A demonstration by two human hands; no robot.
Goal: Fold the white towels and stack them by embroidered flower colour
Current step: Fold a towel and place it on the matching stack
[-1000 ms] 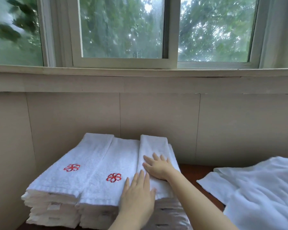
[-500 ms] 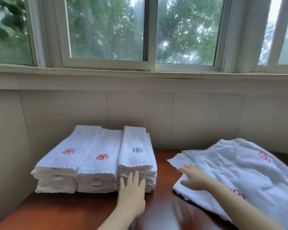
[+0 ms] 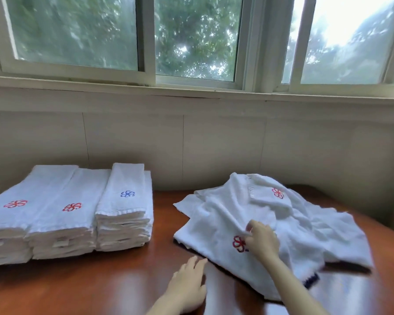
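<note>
Three stacks of folded white towels stand at the left of the brown table: two topped with red flowers and one stack topped with a blue flower. A loose heap of unfolded white towels lies at the right, with a red flower showing at the back and another at the front. My right hand pinches a fold of the top towel beside the front flower. My left hand lies flat with straight fingers at the heap's near left edge.
A tiled wall and window sill run behind the table. A dark blue edge peeks out under the heap at the near right. The wood between the stacks and the heap is bare.
Both hands left the blue-flower stack and went right. My right hand reached the loose heap and took a pinch of towel; my left hand slid over to the heap's near edge.
</note>
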